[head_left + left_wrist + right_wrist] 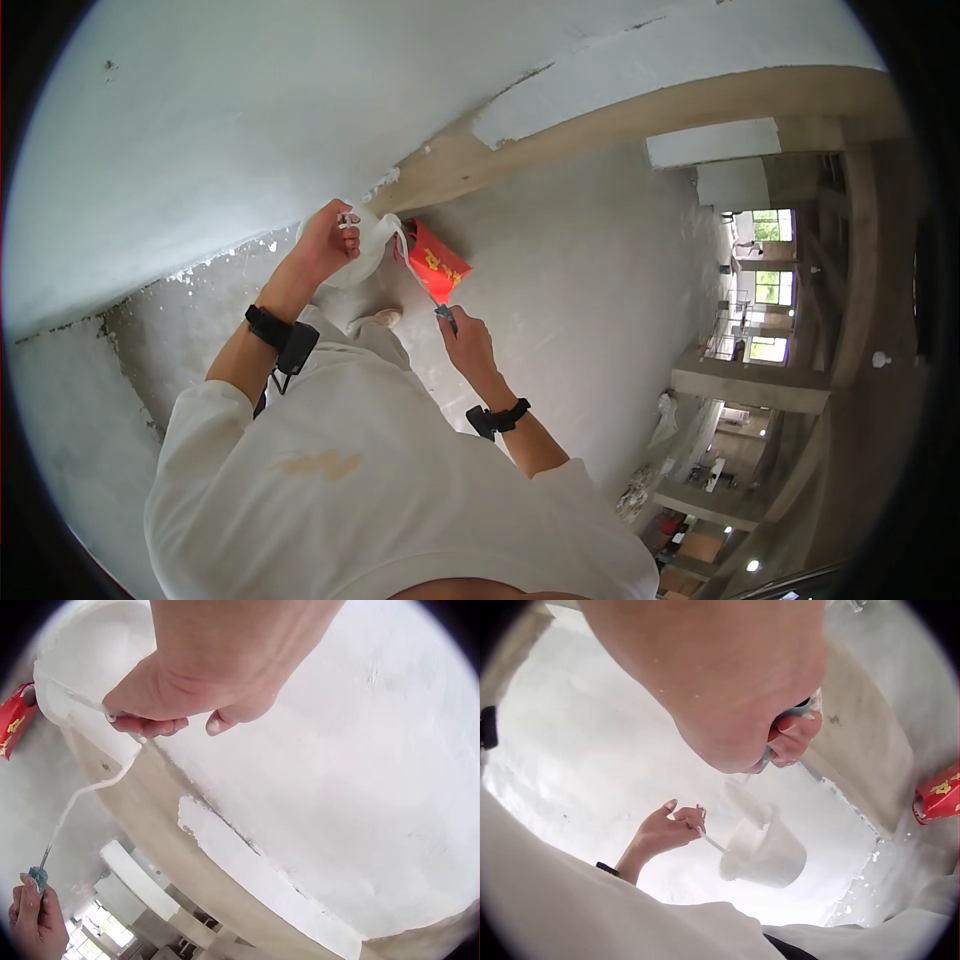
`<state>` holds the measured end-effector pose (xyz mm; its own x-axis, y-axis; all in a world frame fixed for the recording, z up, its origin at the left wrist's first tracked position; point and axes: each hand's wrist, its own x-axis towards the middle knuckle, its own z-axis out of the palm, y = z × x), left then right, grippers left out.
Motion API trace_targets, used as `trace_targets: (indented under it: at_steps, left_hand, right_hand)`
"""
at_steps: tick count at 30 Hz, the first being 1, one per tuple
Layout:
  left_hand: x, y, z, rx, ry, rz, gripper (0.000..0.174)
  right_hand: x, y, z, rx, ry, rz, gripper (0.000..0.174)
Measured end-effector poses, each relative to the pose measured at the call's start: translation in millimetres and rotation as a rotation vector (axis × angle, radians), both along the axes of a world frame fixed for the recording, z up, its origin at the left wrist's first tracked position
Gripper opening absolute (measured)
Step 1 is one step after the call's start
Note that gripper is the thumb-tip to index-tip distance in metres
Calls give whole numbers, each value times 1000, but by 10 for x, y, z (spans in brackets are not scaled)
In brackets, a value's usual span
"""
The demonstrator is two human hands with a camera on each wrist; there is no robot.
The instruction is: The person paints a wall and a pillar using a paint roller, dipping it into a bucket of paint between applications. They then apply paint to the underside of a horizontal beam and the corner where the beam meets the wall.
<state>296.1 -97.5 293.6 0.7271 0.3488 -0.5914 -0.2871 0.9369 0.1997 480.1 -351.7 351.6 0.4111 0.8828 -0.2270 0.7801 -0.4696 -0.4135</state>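
My left hand (325, 240) grips the thin wire handle of a small white paint bucket (372, 252) and holds it up near the wall. My right hand (466, 342) is curled round the teal grip (445, 316) of a paint roller. The roller's white-coated rod (81, 792) runs up into the bucket (79, 671). In the right wrist view the roller head (746, 802) dips into the bucket (769, 855), which hangs from my left hand (667, 829). The right hand (727, 690) fills the top of that view, with the teal grip (796, 711) showing at its fingers.
A red box with gold print (437, 262) lies on the grey concrete floor just beyond the bucket. The white painted wall (220, 120) rises on the left, with a bare beige band (560, 125) along it. Unfinished concrete rooms with windows (770, 285) open at the right.
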Motion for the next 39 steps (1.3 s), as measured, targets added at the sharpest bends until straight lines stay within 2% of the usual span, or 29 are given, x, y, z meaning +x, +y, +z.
trace_targets:
  at_steps: [6, 8, 11, 13, 15, 20, 23, 25, 28, 32, 34, 39]
  left_hand:
    - [35, 25, -76, 5, -3, 14, 20]
    - [34, 28, -84, 1, -6, 19, 21]
    - [24, 32, -65, 29, -35, 7, 20]
    - [21, 40, -29, 47, -38, 3, 20]
    - [18, 39, -4, 55, -31, 6, 20]
    - [-42, 38, 0, 63, -42, 44, 22]
    - [-70, 52, 42, 74, -41, 51, 23]
    - [-102, 50, 75, 91, -37, 61, 24]
    - [-149, 56, 41, 90, -49, 68, 24]
    - [-201, 82, 12, 86, -46, 89, 24]
    - [-248, 81, 42, 47, -57, 109, 19]
    - [-239, 100, 59, 36, -63, 120, 20]
  right_hand:
    - [180, 60, -61, 136, 80, 22, 25]
    - [342, 115, -37, -5, 337, -138, 29]
    - [457, 302, 210, -157, 439, -206, 32]
    - [542, 384, 272, -185, 427, -181, 32]
    - [611, 465, 320, -195, 240, 28, 33]
    - [563, 660, 424, -213, 215, 89, 32]
    - [581, 769, 381, -214, 292, 60, 33]
    - [566, 844, 422, -194, 146, 211, 32]
    - [536, 911, 496, -162, 39, 286, 30]
    - [484, 973, 643, -101, -56, 315, 28]
    - [435, 986, 705, -115, -37, 304, 28]
    - [442, 921, 510, -104, 71, 285, 28]
